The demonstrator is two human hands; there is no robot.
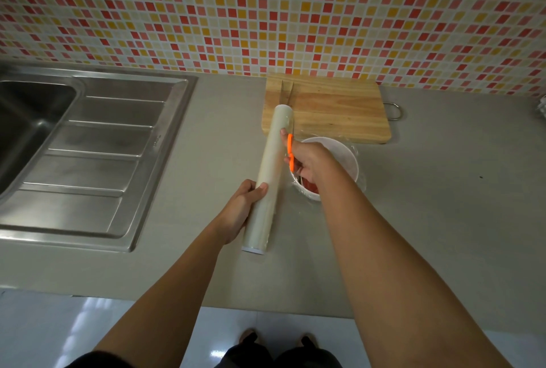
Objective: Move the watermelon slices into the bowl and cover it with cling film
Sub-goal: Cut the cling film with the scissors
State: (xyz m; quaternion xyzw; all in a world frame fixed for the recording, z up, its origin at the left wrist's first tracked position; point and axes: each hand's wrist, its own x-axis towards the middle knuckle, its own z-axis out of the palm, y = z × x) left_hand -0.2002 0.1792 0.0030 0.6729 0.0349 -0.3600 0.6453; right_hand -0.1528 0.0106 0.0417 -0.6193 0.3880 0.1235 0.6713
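**A:** The left hand [239,208] is curled round the lower part of the long pale roll of cling film [270,178], which it holds slantwise above the grey counter [428,205].

**B:** And the right hand [310,162] is clamped on the orange-handled scissors [291,149]. The blades gape apart over the pale wooden cutting board [339,113], thin and hard to pick out against the grain.

**A:** Where's the round white bowl [351,161]?

**B:** On the counter, just in front of the board, half hidden under that right hand and wrist. Only a sliver of the red watermelon slices [310,186] shows inside, by the near rim.

**A:** Clear film [362,181] glints round the bowl's right edge, but I cannot tell whether it spans the whole top.

**B:** The steel sink [29,119] on the left is cut off by the frame. The crumpled thing [542,107] at the far right edge is too cropped to name.
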